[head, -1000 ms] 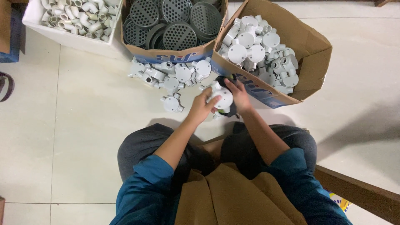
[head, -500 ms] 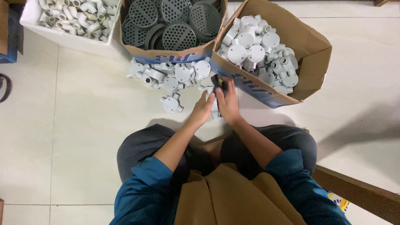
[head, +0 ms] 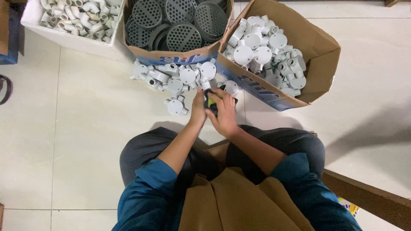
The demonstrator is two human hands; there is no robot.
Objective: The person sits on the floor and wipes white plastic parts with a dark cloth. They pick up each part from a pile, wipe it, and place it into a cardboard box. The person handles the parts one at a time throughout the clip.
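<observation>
Black-and-yellow tool (head: 210,102) gripped between both hands, left hand (head: 198,109) and right hand (head: 224,113), beside grey fittings (head: 180,79).

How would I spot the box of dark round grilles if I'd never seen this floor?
Look along the top of the tiled floor, where three boxes stand side by side. The middle box is the one. Its neighbours hold pale plastic fittings; this one alone is full of dark grey round grilles pierced with small holes.
</observation>
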